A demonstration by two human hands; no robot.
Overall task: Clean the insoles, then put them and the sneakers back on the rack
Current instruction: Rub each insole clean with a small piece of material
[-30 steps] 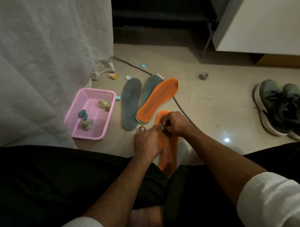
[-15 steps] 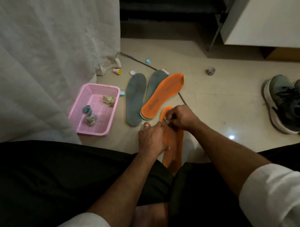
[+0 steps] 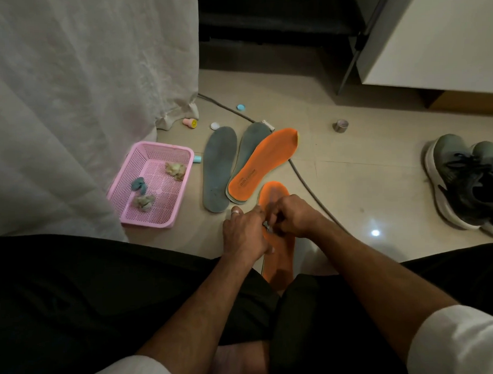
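Observation:
An orange insole (image 3: 280,258) lies on the floor between my knees, partly under my hands. My left hand (image 3: 244,234) and my right hand (image 3: 292,216) meet above it, and both pinch a small grey scrap (image 3: 268,227) between their fingertips. A second orange insole (image 3: 262,164) lies further out, overlapping a grey insole (image 3: 250,139). Another grey insole (image 3: 219,169) lies to their left. A pair of dark green sneakers (image 3: 468,179) stands on the floor at the right edge.
A pink plastic basket (image 3: 182,157) holding crumpled wipes sits at the left by a white curtain (image 3: 69,95). A grey cable (image 3: 309,184) runs across the floor past the insoles. Small caps, a tape roll (image 3: 340,125) and a white cabinet (image 3: 444,34) lie beyond.
My hands stay together over the near orange insole; the right hand has slid a little toward me. The camera view shifted slightly left.

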